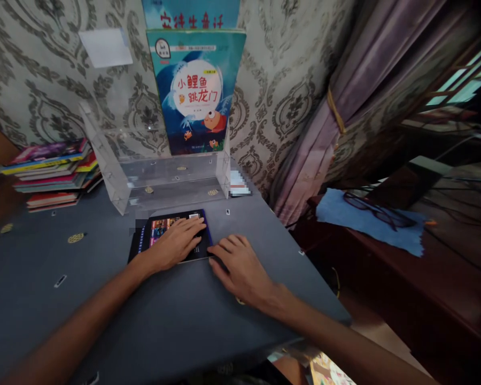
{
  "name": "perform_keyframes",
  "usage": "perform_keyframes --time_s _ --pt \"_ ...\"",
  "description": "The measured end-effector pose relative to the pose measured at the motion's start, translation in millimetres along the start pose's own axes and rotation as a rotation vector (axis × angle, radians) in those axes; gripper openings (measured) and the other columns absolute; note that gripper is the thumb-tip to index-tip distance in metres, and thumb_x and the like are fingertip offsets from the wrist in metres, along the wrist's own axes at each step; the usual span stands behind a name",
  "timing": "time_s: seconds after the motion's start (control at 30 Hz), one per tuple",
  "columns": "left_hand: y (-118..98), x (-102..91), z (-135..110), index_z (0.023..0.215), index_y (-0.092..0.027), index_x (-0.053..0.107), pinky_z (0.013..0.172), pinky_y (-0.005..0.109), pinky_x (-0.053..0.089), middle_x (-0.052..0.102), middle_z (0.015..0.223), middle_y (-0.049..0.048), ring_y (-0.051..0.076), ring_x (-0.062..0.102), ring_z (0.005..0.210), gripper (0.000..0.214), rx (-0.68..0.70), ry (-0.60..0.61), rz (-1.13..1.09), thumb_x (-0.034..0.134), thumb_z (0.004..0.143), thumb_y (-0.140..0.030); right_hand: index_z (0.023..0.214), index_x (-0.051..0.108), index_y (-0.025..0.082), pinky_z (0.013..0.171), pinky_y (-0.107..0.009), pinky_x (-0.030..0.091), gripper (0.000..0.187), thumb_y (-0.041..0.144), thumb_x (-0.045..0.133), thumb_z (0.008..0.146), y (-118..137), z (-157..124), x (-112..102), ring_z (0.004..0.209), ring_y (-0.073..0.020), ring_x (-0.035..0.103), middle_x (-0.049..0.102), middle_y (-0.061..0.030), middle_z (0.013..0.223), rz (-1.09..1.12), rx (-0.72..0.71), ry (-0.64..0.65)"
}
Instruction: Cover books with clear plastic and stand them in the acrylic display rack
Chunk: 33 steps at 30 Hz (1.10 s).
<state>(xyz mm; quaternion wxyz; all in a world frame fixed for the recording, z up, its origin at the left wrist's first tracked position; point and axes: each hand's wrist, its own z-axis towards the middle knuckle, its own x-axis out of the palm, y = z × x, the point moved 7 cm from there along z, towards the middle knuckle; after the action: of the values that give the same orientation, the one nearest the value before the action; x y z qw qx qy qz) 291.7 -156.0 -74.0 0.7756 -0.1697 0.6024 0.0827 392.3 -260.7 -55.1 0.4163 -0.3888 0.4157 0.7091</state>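
Note:
A dark book with a blue edge and small colour pictures lies flat on the grey patterned table cover. Resting across its top is my left hand, its fingers stretched out and pressed down on the cover. My right hand is at the book's near right corner, fingers bent, with index fingertip and thumb close together at the edge. Beyond the book stands a clear acrylic rack. It holds an upright picture book with a blue fish cover, and another blue book shows behind and above it.
A pile of books is at the left beside the rack. Glasses lie on a blue cloth on a dark red surface to the right. A tied purple curtain hangs by the patterned wall.

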Motion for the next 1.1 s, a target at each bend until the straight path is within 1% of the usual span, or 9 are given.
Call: perform_keyframes --time_s 0.1,0.23,0.33,0.43,0.6,0.7,0.87,0.97,1.1 --pt "15.8 -4.1 -6.4 0.138 -0.019 0.052 0.115 0.045 0.040 0.055 0.148 0.0110 0.023 0.049 0.139 0.039 -0.070 -0.078 0.034 0.037 0.105 -0.032 0.104 0.071 0.016 0.086 -0.042 0.043 0.020 0.021 0.053 0.098 -10.2 16.5 -1.9 0.093 -0.0245 0.059 0.071 -0.0089 0.095 0.032 0.047 0.011" --pt "37.3 -7.7 -11.0 0.130 -0.019 0.057 0.108 0.048 0.047 0.063 0.137 0.0117 0.026 0.057 0.130 0.034 -0.194 -0.192 0.097 0.040 0.103 -0.032 0.117 0.067 0.015 0.091 -0.041 0.046 0.026 0.017 0.048 0.099 -22.2 50.8 8.2 0.106 -0.0253 0.060 0.070 -0.0114 0.117 0.105 0.059 0.047" --pt "41.8 -7.2 -11.0 0.127 -0.018 0.059 0.106 0.048 0.048 0.066 0.132 0.0117 0.027 0.060 0.126 0.033 -0.207 -0.230 0.125 0.041 0.102 -0.029 0.128 0.061 0.014 0.099 -0.043 0.046 0.032 0.017 0.045 0.100 -29.0 76.1 22.2 0.120 -0.0259 0.058 0.064 -0.0133 0.132 0.143 0.051 0.074" --pt "41.5 -5.3 -10.9 0.128 -0.017 0.059 0.107 0.049 0.047 0.065 0.134 0.0127 0.028 0.058 0.128 0.034 -0.216 -0.233 0.153 0.041 0.102 -0.028 0.130 0.060 0.013 0.104 -0.047 0.044 0.034 0.017 0.042 0.101 -36.1 89.3 34.8 0.124 -0.0269 0.057 0.064 -0.0149 0.134 0.134 0.071 0.088" --pt "39.3 -4.3 -11.4 0.129 -0.018 0.060 0.108 0.048 0.047 0.065 0.136 0.0114 0.027 0.057 0.132 0.036 -0.218 -0.221 0.171 0.039 0.102 -0.027 0.130 0.062 0.020 0.109 -0.046 0.041 0.037 0.012 0.043 0.100 -42.6 89.0 41.1 0.126 -0.0234 0.058 0.066 -0.0109 0.134 0.145 0.049 0.036" --pt "38.6 -5.3 -11.1 0.130 -0.018 0.061 0.108 0.047 0.047 0.065 0.137 0.0115 0.027 0.057 0.132 0.037 -0.224 -0.205 0.165 0.039 0.101 -0.027 0.128 0.063 0.021 0.111 -0.045 0.040 0.035 0.014 0.044 0.100 -43.8 86.7 42.4 0.129 -0.0227 0.057 0.064 -0.0104 0.137 0.137 0.037 0.033" --pt "36.6 -7.5 -13.5 0.134 -0.016 0.059 0.111 0.046 0.045 0.061 0.143 0.0129 0.026 0.053 0.136 0.040 -0.274 -0.115 0.190 0.039 0.102 -0.027 0.130 0.062 0.021 0.113 -0.045 0.039 0.036 0.015 0.043 0.101 -44.1 86.1 44.3 0.134 -0.0218 0.054 0.061 -0.0094 0.142 0.119 0.040 0.041" --pt "38.7 -12.9 -23.0 0.135 -0.015 0.058 0.112 0.047 0.044 0.059 0.144 0.0142 0.027 0.051 0.138 0.041 -0.337 -0.077 0.229 0.039 0.102 -0.028 0.131 0.062 0.023 0.114 -0.047 0.038 0.036 0.016 0.044 0.101 -44.6 85.9 44.9 0.135 -0.0215 0.053 0.060 -0.0084 0.144 0.118 0.049 0.049" --pt "50.8 -24.5 -49.2 0.134 -0.015 0.059 0.110 0.049 0.046 0.060 0.143 0.0143 0.029 0.053 0.136 0.041 -0.451 -0.062 0.269 0.038 0.101 -0.028 0.130 0.062 0.023 0.115 -0.047 0.037 0.035 0.017 0.044 0.101 -44.9 85.5 44.9 0.136 -0.0208 0.052 0.060 -0.0077 0.144 0.112 0.057 0.055"
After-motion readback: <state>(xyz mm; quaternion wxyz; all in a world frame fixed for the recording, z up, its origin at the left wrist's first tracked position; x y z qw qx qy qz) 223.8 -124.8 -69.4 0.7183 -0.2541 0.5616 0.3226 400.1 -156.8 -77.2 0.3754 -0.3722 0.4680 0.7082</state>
